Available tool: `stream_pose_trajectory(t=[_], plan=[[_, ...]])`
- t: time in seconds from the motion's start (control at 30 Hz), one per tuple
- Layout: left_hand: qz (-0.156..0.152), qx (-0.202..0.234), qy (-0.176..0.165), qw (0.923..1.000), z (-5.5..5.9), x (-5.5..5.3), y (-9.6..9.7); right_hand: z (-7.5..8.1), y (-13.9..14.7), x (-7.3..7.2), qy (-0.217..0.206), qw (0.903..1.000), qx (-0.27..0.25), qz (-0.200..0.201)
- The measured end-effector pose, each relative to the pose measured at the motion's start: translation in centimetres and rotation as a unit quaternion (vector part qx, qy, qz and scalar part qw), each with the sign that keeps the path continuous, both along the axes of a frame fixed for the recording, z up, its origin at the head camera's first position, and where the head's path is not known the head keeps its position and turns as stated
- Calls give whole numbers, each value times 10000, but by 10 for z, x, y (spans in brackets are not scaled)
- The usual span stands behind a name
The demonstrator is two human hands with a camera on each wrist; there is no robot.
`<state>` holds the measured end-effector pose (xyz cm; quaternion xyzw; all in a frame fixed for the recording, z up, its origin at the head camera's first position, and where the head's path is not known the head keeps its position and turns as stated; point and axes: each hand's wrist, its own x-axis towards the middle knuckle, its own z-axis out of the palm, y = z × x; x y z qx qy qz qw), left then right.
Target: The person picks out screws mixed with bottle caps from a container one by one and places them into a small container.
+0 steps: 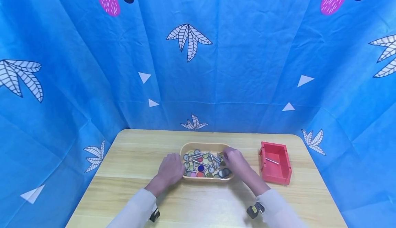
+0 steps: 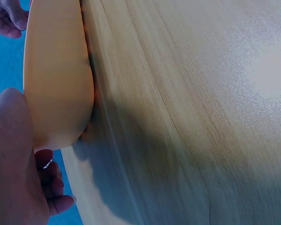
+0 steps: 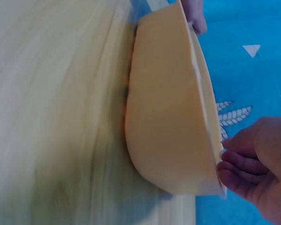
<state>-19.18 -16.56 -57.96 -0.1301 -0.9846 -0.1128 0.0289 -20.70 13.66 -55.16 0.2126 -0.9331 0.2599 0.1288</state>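
Observation:
A shallow tan plastic tray (image 1: 205,179) stands on the table with long silver bolts (image 1: 198,162) and coloured round discs, one of them dark blue (image 1: 201,168), mixed inside. My left hand (image 1: 172,169) grips its left end; in the left wrist view the thumb (image 2: 11,112) lies at the rim and the fingers curl below the end wall. At the right end, my right hand (image 1: 236,161) reaches over the rim with its fingertips above the contents. In the right wrist view the right fingers (image 3: 243,164) are bent together by the rim; I cannot tell whether they pinch anything.
A red open-fronted bin (image 1: 275,180) stands right of the tray, with one silver bolt (image 1: 272,161) lying in it. Behind and beside the wooden table (image 1: 139,145) hangs a blue patterned curtain (image 1: 247,66).

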Motion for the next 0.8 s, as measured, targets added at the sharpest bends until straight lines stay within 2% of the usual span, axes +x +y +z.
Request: stream_pose_trajectory(t=[0.1, 0.3, 0.4, 0.6, 0.8], plan=[[17, 63, -28, 10000, 0, 0, 0, -5, -6, 0, -52, 10000, 33, -19], [42, 163, -151, 9997, -2, -1, -1, -13, -17, -1, -675, 9977, 55, -60], [58, 89, -167, 9998, -1, 0, -2, -17, -23, -2, -804, 9968, 15, 25], [54, 128, -212, 9997, 0, 0, -1, -24, -33, -3, -591, 9981, 181, 34], [-21, 102, -149, 9998, 1, 0, -2, -28, -39, -2, -369, 9976, 563, -153]])
